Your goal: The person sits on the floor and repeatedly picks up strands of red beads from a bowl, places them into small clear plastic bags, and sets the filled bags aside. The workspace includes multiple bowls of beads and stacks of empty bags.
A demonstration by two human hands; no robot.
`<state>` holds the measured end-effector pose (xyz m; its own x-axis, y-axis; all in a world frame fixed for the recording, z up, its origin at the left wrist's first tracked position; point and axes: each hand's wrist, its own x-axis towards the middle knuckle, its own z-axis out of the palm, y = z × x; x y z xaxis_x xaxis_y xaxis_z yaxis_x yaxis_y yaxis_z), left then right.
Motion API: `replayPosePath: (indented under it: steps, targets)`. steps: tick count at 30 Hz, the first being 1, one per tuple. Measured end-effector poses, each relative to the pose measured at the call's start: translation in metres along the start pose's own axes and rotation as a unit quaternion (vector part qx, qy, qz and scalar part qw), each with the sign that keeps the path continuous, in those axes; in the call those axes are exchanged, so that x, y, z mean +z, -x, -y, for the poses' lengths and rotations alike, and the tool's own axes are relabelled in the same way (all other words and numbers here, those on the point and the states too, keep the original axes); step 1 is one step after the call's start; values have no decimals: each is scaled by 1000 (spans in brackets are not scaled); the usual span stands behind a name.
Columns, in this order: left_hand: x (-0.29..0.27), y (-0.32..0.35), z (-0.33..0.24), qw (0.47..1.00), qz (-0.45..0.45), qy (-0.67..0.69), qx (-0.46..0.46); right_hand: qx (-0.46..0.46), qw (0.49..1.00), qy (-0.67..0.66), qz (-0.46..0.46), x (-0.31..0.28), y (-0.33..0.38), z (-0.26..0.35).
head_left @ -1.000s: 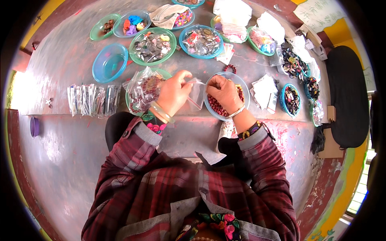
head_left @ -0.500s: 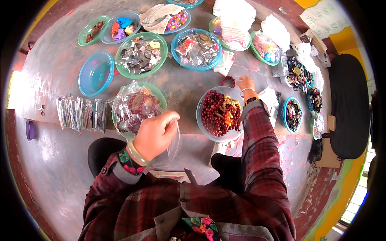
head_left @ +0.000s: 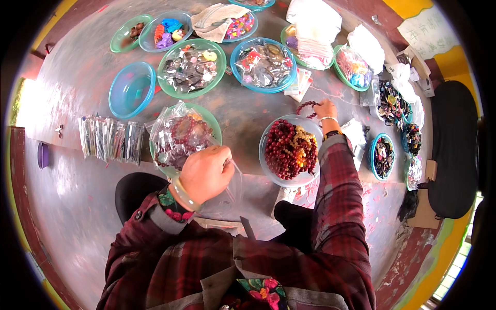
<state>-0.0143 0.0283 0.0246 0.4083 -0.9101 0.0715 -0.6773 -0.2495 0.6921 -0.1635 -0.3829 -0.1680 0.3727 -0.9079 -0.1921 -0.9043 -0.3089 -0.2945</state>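
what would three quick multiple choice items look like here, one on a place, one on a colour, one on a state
1. Where is the right hand?
A. past the far rim of the bowl of dark red beads
B. on the purple cup
C. in the empty blue bowl

2. What colour is the empty bowl at far left?
A. yellow
B. blue
C. black

3. What does the left hand hold?
A. nothing
B. scissors
C. a clear plastic bag

Key: 1 A, it reaches beyond the rim, holding a red bead bracelet. 2 B, it is translucent blue. 3 C, the fingers pinch the bag's top.
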Motion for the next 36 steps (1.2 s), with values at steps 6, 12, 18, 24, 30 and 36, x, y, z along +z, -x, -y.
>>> replayPosePath:
  steps: [6,12,18,24,30,36]
  targets:
    - [7,2,8,1000,-14,-1,-12,-10,979,-202,25,-87,63,21]
    - [26,-6,23,999,-48,21,-14,-88,879,-460,88,-152,188,79]
    - [27,-10,12,995,44,28,-86,-108,800,-585,73,-153,317,131]
    - [29,-12,8,978,95,133,-131,-157,832,-525,80,-130,340,140]
    - [21,-9,-1,962,56,229,-135,-200,861,-457,103,-117,330,142]
    - [15,-11,-10,932,105,303,-169,-270,915,-298,43,-103,330,144]
